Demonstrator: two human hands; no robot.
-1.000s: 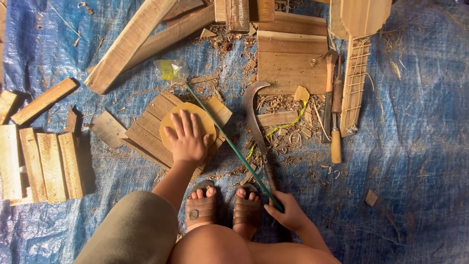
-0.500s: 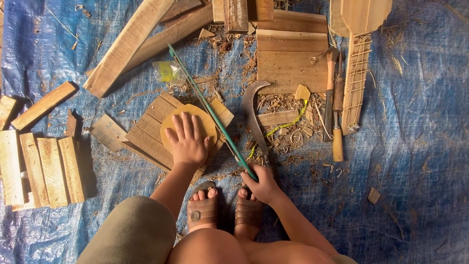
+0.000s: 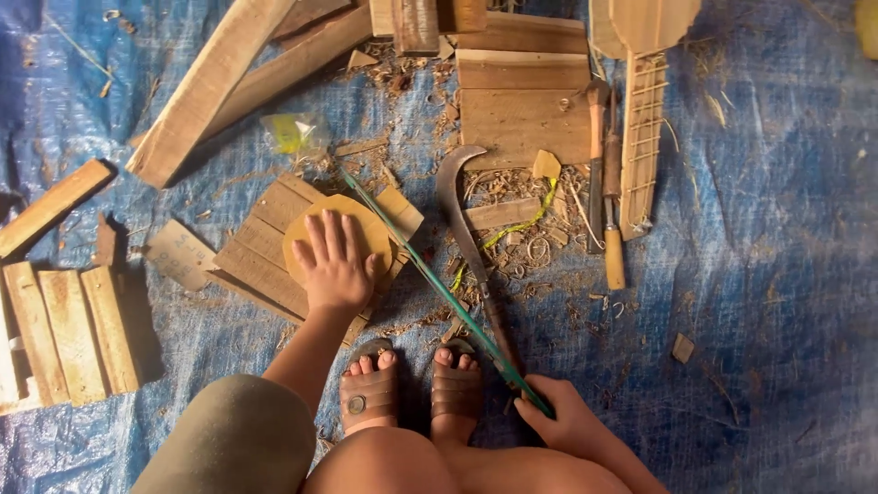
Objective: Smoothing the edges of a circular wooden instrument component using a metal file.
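My left hand (image 3: 334,265) presses flat, fingers spread, on a round wooden disc (image 3: 358,229) that lies on a slatted wooden panel (image 3: 261,247). My right hand (image 3: 560,416) grips the near end of a thin green saw blade (image 3: 430,279), which runs diagonally up-left along the disc's right edge. A curved billhook knife (image 3: 462,215) lies on the blue tarp just right of the blade. My two sandalled feet (image 3: 407,389) rest on the tarp below the panel.
Long planks (image 3: 206,91) and boards (image 3: 521,101) lie at the top. Short slats (image 3: 69,334) sit at the left. A wooden instrument neck (image 3: 645,137), a hammer (image 3: 596,146) and a chisel (image 3: 613,238) lie at the right among shavings.
The green blade slid up-left against the disc, then came back down-right as my right hand pulled toward me. My left hand stayed pressed on the disc.
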